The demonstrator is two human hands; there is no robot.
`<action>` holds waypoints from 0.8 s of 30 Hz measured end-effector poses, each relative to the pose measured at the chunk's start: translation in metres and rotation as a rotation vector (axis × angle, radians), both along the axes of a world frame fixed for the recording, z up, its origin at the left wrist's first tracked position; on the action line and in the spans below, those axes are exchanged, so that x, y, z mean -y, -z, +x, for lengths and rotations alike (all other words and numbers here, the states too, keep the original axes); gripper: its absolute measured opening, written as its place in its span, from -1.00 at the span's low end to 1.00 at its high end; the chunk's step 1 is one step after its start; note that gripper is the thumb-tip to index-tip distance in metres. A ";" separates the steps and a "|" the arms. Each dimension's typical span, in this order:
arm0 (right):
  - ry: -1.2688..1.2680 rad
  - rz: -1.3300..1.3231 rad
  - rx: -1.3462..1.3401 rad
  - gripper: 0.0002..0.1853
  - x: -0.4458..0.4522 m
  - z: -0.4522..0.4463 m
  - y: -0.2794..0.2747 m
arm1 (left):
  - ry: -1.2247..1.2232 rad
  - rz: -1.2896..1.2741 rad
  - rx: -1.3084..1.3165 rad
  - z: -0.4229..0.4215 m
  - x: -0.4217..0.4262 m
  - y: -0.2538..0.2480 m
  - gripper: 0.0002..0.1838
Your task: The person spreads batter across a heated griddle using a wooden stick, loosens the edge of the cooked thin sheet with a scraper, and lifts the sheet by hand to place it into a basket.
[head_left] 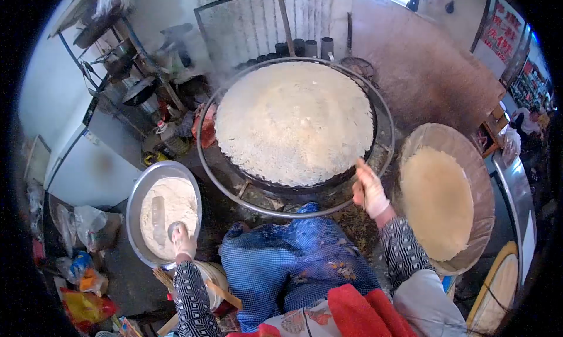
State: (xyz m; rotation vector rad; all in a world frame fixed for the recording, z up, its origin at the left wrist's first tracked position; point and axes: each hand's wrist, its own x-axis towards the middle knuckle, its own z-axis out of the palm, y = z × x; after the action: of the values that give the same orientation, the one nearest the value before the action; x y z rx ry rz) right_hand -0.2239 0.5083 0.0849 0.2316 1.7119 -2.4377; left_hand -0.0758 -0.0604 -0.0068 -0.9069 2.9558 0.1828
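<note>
A wide round griddle (299,123) holds a thin pale sheet of batter or flatbread, with a metal ring (206,167) around it. My right hand (369,190) is over the ring's lower right side, fingers extended, holding nothing visible. On the left stands a metal basin (134,220) of pale batter or dough (179,196). My left hand (183,241) is at the basin's lower right, its fingers wrapped round a small rounded grey tool (175,228). A groove marks the pale mass beside it.
On the right is a large lined basket (482,205) with a round tan sheet or stack (437,205) inside. Shelves with pots (120,55) stand at upper left, near a bottle (167,132). Plastic bags (94,228) lie at left. A person (531,121) is far right.
</note>
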 end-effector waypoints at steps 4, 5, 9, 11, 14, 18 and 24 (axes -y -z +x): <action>-0.169 0.156 0.166 -0.47 0.010 -0.005 0.017 | 0.243 -0.157 -0.123 -0.069 -0.049 -0.029 -0.25; -0.285 0.204 0.179 -0.48 0.029 0.008 0.006 | 0.329 -0.229 -0.167 -0.084 -0.052 -0.024 -0.25; -0.448 0.168 0.029 -0.46 0.084 0.046 0.033 | 0.761 -0.364 -0.256 -0.146 -0.098 -0.035 -0.25; -0.390 0.000 0.173 -0.45 0.094 0.066 0.039 | 0.830 -0.405 -0.011 -0.164 -0.107 -0.013 -0.50; -0.132 -0.063 0.078 -0.44 0.070 0.075 0.029 | 0.770 -0.562 0.460 -0.173 -0.134 0.014 -0.61; 0.031 0.039 0.067 -0.44 0.011 0.049 0.061 | 0.744 -0.463 0.475 -0.129 -0.237 -0.025 -0.72; -0.169 0.375 -0.272 -0.50 0.048 0.071 0.084 | 1.185 -0.196 -0.111 -0.035 -0.351 -0.040 -0.07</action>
State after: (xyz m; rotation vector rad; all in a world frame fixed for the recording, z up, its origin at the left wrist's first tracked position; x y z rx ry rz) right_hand -0.1530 0.4605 0.0007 -0.2070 2.1963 -2.0892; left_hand -0.1109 0.2902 0.0336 0.9315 3.0512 -0.1161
